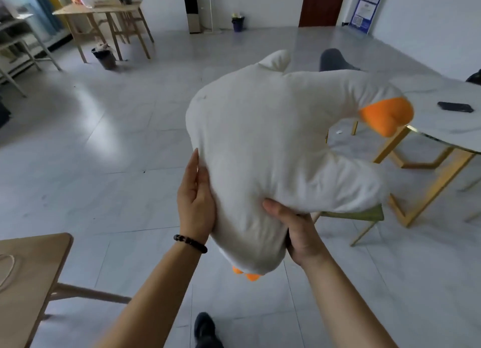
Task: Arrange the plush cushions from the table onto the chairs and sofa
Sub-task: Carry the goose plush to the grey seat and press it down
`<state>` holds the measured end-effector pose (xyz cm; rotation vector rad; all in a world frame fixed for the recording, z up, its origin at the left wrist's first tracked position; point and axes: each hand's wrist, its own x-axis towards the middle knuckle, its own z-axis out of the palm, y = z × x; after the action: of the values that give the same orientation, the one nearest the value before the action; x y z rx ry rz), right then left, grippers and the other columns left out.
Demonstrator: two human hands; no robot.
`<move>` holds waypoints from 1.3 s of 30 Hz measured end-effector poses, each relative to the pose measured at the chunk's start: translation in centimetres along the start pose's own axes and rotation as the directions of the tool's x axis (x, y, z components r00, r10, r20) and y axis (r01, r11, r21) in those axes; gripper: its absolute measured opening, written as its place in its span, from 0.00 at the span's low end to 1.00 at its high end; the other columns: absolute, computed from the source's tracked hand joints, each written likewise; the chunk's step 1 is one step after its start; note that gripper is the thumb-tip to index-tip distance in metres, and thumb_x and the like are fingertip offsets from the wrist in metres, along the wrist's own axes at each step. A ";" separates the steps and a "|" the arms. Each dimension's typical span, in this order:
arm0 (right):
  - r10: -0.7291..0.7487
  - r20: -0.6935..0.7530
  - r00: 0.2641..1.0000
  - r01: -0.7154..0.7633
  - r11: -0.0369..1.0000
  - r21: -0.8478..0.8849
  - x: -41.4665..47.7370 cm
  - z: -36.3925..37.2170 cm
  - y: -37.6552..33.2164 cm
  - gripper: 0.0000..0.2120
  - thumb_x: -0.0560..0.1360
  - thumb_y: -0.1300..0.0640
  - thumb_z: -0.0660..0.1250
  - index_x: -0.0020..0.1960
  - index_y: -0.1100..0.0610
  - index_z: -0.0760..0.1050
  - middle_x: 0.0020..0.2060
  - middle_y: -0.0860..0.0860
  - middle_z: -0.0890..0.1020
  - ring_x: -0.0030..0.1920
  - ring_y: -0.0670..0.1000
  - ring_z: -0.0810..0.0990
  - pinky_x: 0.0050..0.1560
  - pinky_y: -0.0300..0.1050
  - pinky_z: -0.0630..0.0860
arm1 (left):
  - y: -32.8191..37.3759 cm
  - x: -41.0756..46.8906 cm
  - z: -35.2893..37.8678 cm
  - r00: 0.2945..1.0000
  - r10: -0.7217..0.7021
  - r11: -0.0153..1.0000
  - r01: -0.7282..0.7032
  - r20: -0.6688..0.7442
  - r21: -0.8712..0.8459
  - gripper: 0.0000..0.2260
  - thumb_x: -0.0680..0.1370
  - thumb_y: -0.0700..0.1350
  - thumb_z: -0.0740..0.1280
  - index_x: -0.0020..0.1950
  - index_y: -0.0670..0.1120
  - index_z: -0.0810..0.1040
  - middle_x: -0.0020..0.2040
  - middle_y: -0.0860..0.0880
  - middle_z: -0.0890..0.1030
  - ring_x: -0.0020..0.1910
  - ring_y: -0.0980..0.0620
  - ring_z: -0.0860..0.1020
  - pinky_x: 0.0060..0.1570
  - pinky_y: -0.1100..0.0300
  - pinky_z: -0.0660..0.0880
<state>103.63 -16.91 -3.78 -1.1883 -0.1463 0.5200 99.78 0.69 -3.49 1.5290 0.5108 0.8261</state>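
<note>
- White plush goose cushion (265,150) is held in the air above the floor, just in front of the green-seated chair (364,213) and near the marble bench (442,124); I judge this as mid-carry toward a seat
- left hand (196,199) lies flat against its side, grip released, fingers straight; right hand (296,233) has its grip clasped on the lower body, thumb dug into the fabric
- next move likely calls for lowering it onto the chair and propping it upright; the body may sag, so both hands should steady it
- it looks soft and bulky; long neck curls right; orange beak (386,115) blurred; orange feet (247,273) hang below
</note>
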 end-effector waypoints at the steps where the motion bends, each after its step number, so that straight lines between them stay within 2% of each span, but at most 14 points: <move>1: 0.007 -0.024 1.000 -0.007 1.000 -0.001 2.4 0.0 0.3 0.24 0.59 0.52 0.80 0.55 0.52 0.85 0.56 0.51 0.87 0.58 0.50 0.85 0.57 0.47 0.79 | -1.2 1.9 0.7 1.000 -0.020 1.000 0.019 -0.002 -0.013 0.17 0.86 0.43 0.59 0.75 0.47 0.72 0.66 0.64 0.76 0.63 0.76 0.72 0.61 0.76 0.69; 4: 0.016 -0.091 0.996 -0.019 0.999 -0.032 10.4 0.0 0.6 0.20 0.61 0.57 0.81 0.53 0.52 0.86 0.56 0.51 0.87 0.58 0.51 0.85 0.60 0.50 0.78 | -4.6 8.8 3.0 0.997 -0.076 0.995 0.077 0.017 -0.059 0.18 0.86 0.45 0.58 0.76 0.48 0.71 0.72 0.58 0.75 0.70 0.66 0.71 0.70 0.66 0.68; 7: -0.011 -0.143 0.990 -0.002 0.996 -0.088 18.9 0.1 -0.6 0.17 0.63 0.62 0.78 0.52 0.53 0.86 0.54 0.51 0.88 0.56 0.51 0.86 0.58 0.49 0.79 | -6.9 16.9 6.1 0.983 -0.148 0.982 0.159 0.106 -0.103 0.17 0.86 0.48 0.59 0.75 0.51 0.71 0.70 0.60 0.77 0.69 0.64 0.73 0.73 0.57 0.69; 10: -0.030 -0.215 0.976 0.007 0.994 -0.109 26.1 0.0 -3.2 0.20 0.62 0.61 0.78 0.53 0.54 0.84 0.51 0.49 0.89 0.54 0.49 0.87 0.53 0.44 0.81 | -7.9 24.9 9.7 0.953 -0.202 0.970 0.226 0.225 -0.086 0.21 0.82 0.58 0.61 0.75 0.54 0.71 0.67 0.61 0.79 0.68 0.63 0.75 0.73 0.49 0.69; 13: -0.049 -0.310 0.949 0.013 0.993 -0.119 32.5 -1.4 -5.9 0.21 0.58 0.58 0.82 0.50 0.53 0.86 0.51 0.48 0.89 0.54 0.47 0.87 0.57 0.48 0.78 | -8.3 32.7 15.0 0.899 -0.263 0.956 0.292 0.350 -0.032 0.30 0.75 0.69 0.61 0.75 0.58 0.70 0.70 0.62 0.76 0.71 0.60 0.73 0.74 0.44 0.68; 16: -0.095 -0.386 0.918 0.034 0.986 -0.162 38.4 -3.9 -7.5 0.27 0.55 0.53 0.86 0.53 0.50 0.85 0.52 0.42 0.88 0.55 0.42 0.85 0.61 0.46 0.77 | -9.2 38.6 21.9 0.827 -0.261 0.954 0.300 0.497 0.002 0.31 0.75 0.73 0.60 0.74 0.60 0.70 0.69 0.60 0.77 0.71 0.61 0.72 0.74 0.47 0.67; 21: -0.134 -0.482 0.866 0.050 0.982 -0.182 50.4 -10.6 -8.0 0.23 0.65 0.58 0.83 0.58 0.50 0.84 0.54 0.38 0.87 0.59 0.40 0.83 0.63 0.42 0.76 | -12.9 46.4 35.9 0.742 -0.188 0.965 0.262 0.644 -0.019 0.35 0.71 0.69 0.67 0.74 0.57 0.68 0.68 0.62 0.77 0.64 0.66 0.76 0.63 0.63 0.72; 24: -0.162 -0.501 0.850 0.072 0.978 -0.194 58.7 -14.7 -10.0 0.23 0.67 0.60 0.82 0.60 0.50 0.82 0.55 0.38 0.86 0.58 0.38 0.83 0.62 0.37 0.77 | -15.0 51.6 44.0 0.745 -0.176 0.976 0.216 0.643 0.016 0.30 0.75 0.66 0.68 0.75 0.58 0.67 0.67 0.63 0.78 0.64 0.66 0.76 0.65 0.60 0.72; 27: -0.168 -0.452 0.876 0.072 0.973 -0.221 67.3 -17.7 -14.1 0.20 0.68 0.60 0.82 0.57 0.47 0.82 0.51 0.33 0.86 0.54 0.33 0.82 0.51 0.26 0.75 | -15.6 57.9 51.4 0.785 -0.151 0.984 0.180 0.600 0.012 0.23 0.81 0.58 0.64 0.75 0.56 0.68 0.64 0.64 0.78 0.60 0.71 0.77 0.64 0.63 0.73; 31: -0.127 -0.393 0.911 0.027 0.968 -0.249 78.5 -20.6 -20.4 0.23 0.66 0.54 0.84 0.58 0.43 0.81 0.52 0.29 0.84 0.55 0.31 0.81 0.57 0.31 0.76 | -15.3 66.9 59.5 0.824 -0.110 0.987 0.157 0.556 -0.037 0.21 0.83 0.55 0.60 0.76 0.55 0.66 0.63 0.66 0.77 0.57 0.75 0.76 0.53 0.76 0.73; 33: -0.112 -0.367 0.924 0.014 0.966 -0.259 83.2 -21.9 -23.1 0.24 0.64 0.52 0.85 0.58 0.45 0.83 0.55 0.35 0.85 0.59 0.37 0.81 0.66 0.42 0.76 | -15.7 71.0 63.1 0.847 -0.072 0.989 0.127 0.527 -0.069 0.24 0.84 0.55 0.60 0.79 0.54 0.62 0.70 0.65 0.73 0.64 0.72 0.73 0.59 0.76 0.71; 35: -0.098 -0.336 0.937 0.013 0.969 -0.247 87.8 -24.1 -24.9 0.26 0.62 0.51 0.84 0.59 0.47 0.84 0.57 0.41 0.86 0.62 0.42 0.82 0.69 0.49 0.75 | -16.7 74.9 67.0 0.857 -0.066 0.992 0.110 0.512 -0.056 0.32 0.82 0.58 0.60 0.83 0.55 0.51 0.77 0.64 0.61 0.74 0.68 0.64 0.71 0.69 0.63; 37: -0.097 -0.323 0.941 0.018 0.971 -0.239 92.4 -26.7 -26.2 0.28 0.62 0.52 0.83 0.61 0.50 0.83 0.58 0.44 0.87 0.63 0.45 0.82 0.69 0.48 0.75 | -18.6 78.6 71.4 0.849 -0.058 0.994 0.099 0.525 -0.051 0.34 0.81 0.60 0.59 0.83 0.58 0.46 0.79 0.65 0.53 0.78 0.67 0.55 0.75 0.64 0.57; 39: -0.105 -0.325 0.940 0.024 0.970 -0.243 97.1 -29.4 -26.9 0.28 0.64 0.56 0.82 0.63 0.53 0.81 0.58 0.46 0.87 0.62 0.45 0.83 0.67 0.45 0.76 | -21.0 82.0 75.9 0.817 -0.041 0.993 0.097 0.575 -0.066 0.30 0.83 0.56 0.58 0.83 0.57 0.50 0.82 0.62 0.54 0.79 0.65 0.56 0.78 0.60 0.57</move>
<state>207.82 -4.42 -5.92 -1.4831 0.0474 0.2379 212.67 14.04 -5.98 1.5684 0.0751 0.2906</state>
